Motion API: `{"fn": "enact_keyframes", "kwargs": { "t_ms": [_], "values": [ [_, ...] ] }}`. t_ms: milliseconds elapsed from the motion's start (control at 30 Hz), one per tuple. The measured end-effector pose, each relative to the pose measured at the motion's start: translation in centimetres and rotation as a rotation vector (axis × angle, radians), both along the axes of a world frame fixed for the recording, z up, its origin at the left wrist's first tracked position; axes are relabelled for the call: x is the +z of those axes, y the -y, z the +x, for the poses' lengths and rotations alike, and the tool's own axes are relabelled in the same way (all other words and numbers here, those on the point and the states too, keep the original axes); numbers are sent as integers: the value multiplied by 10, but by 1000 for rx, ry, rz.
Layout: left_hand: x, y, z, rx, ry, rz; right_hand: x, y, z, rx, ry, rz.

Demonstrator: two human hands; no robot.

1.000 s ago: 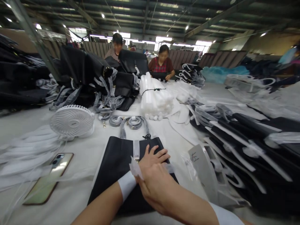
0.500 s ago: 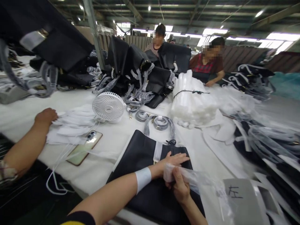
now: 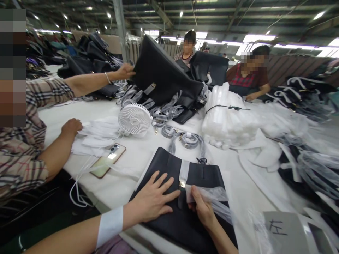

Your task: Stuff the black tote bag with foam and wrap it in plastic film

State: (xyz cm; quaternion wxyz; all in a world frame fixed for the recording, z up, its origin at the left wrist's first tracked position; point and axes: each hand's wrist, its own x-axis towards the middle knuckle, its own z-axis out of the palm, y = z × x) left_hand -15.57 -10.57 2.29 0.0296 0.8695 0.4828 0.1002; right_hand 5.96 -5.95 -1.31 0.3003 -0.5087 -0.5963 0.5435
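R hand (image 3: 203, 209) pinching clr film (image 3: 213, 194) — blk bag (image 3: 184, 222) underneath.

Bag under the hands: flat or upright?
Flat: the black bag lies on the white tabletop, gold clasp facing up, left hand spread on it.

The lower edge crops the black bag (image 3: 182, 224)

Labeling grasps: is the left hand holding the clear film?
No, the left hand lies spread on the black bag; the right hand holds the film.
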Motion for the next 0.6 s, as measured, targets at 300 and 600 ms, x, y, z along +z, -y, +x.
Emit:
{"fn": "enact_keyframes", "kwargs": {
  "t_ms": [300, 600],
  "values": [
    [-19, -3, -1, -60, -22, 29, 23, -2, -30, 388, 223, 253],
    [-6, 8, -5, 112, 576, -249, 5, -7, -31, 406, 149, 421]
  ]
}}
